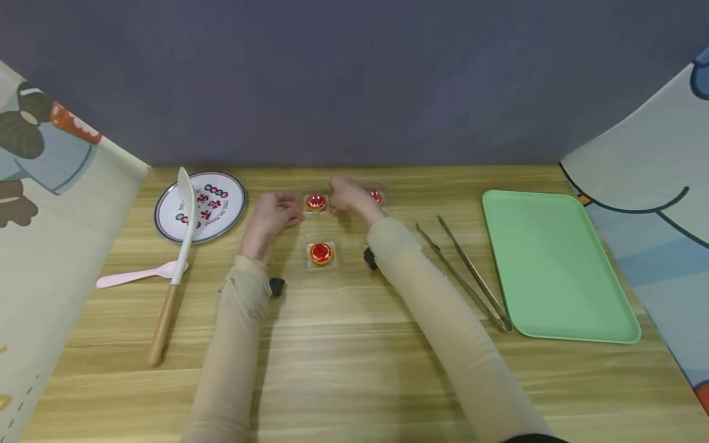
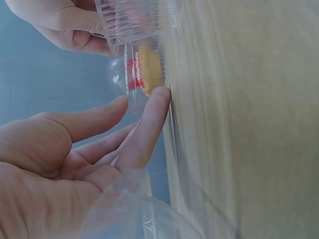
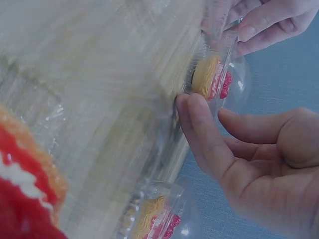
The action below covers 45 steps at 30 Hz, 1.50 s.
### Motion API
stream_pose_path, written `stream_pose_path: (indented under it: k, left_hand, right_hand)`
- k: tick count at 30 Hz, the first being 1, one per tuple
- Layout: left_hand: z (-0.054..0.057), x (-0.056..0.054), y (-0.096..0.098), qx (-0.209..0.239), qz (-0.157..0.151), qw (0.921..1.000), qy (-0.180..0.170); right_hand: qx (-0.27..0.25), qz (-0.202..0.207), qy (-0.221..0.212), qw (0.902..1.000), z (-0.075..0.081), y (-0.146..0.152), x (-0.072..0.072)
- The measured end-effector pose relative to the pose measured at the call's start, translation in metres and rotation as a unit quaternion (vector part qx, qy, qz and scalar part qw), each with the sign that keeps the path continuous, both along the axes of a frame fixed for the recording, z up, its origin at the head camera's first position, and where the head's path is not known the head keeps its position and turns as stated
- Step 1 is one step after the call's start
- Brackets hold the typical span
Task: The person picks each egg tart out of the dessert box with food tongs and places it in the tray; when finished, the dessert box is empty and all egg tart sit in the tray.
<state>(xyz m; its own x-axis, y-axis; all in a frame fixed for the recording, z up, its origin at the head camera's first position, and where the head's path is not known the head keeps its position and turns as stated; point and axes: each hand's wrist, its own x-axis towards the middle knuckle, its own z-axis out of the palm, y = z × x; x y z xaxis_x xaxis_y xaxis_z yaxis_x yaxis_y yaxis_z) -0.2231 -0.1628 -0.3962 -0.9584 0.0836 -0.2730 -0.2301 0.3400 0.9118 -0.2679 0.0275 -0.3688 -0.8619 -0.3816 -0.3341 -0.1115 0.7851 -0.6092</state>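
Nearest, at the middle of the head view, the front boxed tart (image 1: 321, 253) lies on the counter (image 1: 332, 369). Just above it in the frame is the far boxed tart (image 1: 316, 202), between the left hand (image 1: 270, 212) and the right hand (image 1: 347, 194). The fingers of both hands are apart, clamped on nothing. I judge that the step in hand is adjusting this far tart, and the next move calls for light, even pressure from both sides. At its lower left, the right wrist view shows a large close tart (image 3: 25, 184), which I cannot match surely in the head view; beyond, it shows the right thumb's gap. Only the head view has the metal tongs (image 1: 469, 264) and the green tray (image 1: 559, 264), at right
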Motion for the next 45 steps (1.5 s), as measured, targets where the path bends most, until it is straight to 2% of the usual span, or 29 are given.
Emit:
stream_pose_path:
  k: [10,20,34,45]
  left_hand:
    - [-0.003,-0.002,0.003,0.018,0.003,0.9998,-0.006]
    - [-0.002,-0.001,0.004,0.006,0.000,1.0000,0.002]
    - [-0.003,-0.001,0.005,-0.025,-0.005,0.9995,0.019]
    - [-0.003,0.000,0.006,-0.006,0.002,0.9999,0.010]
  right_hand:
    - [0.008,-0.001,0.009,0.9999,0.000,0.004,-0.004]
    - [0.013,-0.016,0.022,0.9996,-0.002,0.002,-0.008]
    - [-0.024,-0.054,-0.006,0.9982,-0.006,0.001,-0.010]
    - [-0.021,-0.051,0.000,0.9985,-0.006,0.001,-0.012]
